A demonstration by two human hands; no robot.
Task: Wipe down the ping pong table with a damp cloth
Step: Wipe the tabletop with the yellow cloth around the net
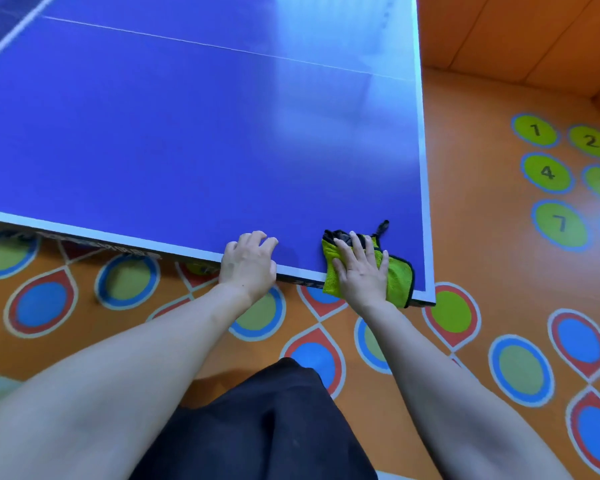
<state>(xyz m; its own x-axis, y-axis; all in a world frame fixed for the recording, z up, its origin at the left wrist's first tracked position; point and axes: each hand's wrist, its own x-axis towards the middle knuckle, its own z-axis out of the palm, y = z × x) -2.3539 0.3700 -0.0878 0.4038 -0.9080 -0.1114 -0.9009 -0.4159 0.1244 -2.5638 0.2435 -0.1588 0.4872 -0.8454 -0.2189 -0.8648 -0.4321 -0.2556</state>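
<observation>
A blue ping pong table with white edge lines fills the upper left of the view. A lime-green cloth with dark trim and a small hanging loop lies on the table's near right corner, partly over the near edge. My right hand presses flat on the cloth with fingers spread and straight. My left hand rests on the near edge of the table, left of the cloth, with fingertips bent onto the blue surface and nothing in it.
The orange floor carries coloured circles and teardrop shapes; numbered green circles lie to the right. A wooden wall or bench base runs along the far right. My dark clothing shows at the bottom.
</observation>
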